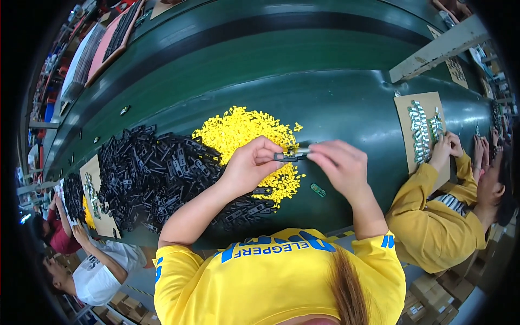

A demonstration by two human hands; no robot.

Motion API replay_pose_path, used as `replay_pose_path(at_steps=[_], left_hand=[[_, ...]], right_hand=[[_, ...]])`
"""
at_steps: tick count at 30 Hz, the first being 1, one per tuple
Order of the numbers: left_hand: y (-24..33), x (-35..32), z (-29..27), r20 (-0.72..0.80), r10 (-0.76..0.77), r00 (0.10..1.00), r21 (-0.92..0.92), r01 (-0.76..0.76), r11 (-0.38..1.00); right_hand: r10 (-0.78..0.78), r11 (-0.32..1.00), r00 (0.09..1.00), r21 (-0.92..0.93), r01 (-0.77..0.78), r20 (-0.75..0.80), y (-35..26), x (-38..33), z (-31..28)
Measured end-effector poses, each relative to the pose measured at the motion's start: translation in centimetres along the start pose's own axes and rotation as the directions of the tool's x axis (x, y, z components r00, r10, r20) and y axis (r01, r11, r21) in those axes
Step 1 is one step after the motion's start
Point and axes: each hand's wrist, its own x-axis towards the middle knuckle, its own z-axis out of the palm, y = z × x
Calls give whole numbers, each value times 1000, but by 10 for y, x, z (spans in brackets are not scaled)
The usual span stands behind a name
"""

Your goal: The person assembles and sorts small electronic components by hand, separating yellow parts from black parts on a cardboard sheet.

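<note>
My left hand (250, 163) pinches a small black plastic casing (280, 157) between thumb and fingertips, above the yellow heap. Close against it, my right hand (342, 163) has its fingers closed on a slim silvery piece (299, 151), whose exact kind is too small to make out. The two pieces meet or overlap between my hands. Beneath and behind them lies a pile of tiny yellow plastic parts (238, 127). A large heap of black plastic casings (157, 176) spreads to the left, partly under my left forearm. A small green circuit board (318, 189) lies alone below my right hand.
On the right, a cardboard sheet (402, 116) carries rows of boards with silvery parts, beside a co-worker in a mustard top (439, 216). A metal post (439, 49) rises behind it. Another cardboard sheet (108, 219) and co-workers are at left. The surface is a green worktable (346, 103).
</note>
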Motion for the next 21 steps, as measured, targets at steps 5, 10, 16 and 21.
replay_pose_path(at_steps=[5, 10, 16, 21], left_hand=[[8, 1, 5, 33, 3, 999, -69, -1, 998], [11, 2, 9, 22, 2, 1000, -70, 0, 998], [3, 3, 8, -12, 40, 999, -131, -41, 990], [-4, 1, 7, 12, 58, 998, -127, -56, 990]], right_hand=[[-143, 989, 986, 30, 146, -86, 8, -13, 18], [-198, 980, 977, -2, 198, -83, 16, -16, 26], [-92, 991, 991, 92, 101, -97, 12, -17, 37], [124, 902, 992, 421, -100, -29, 23, -24, 46]])
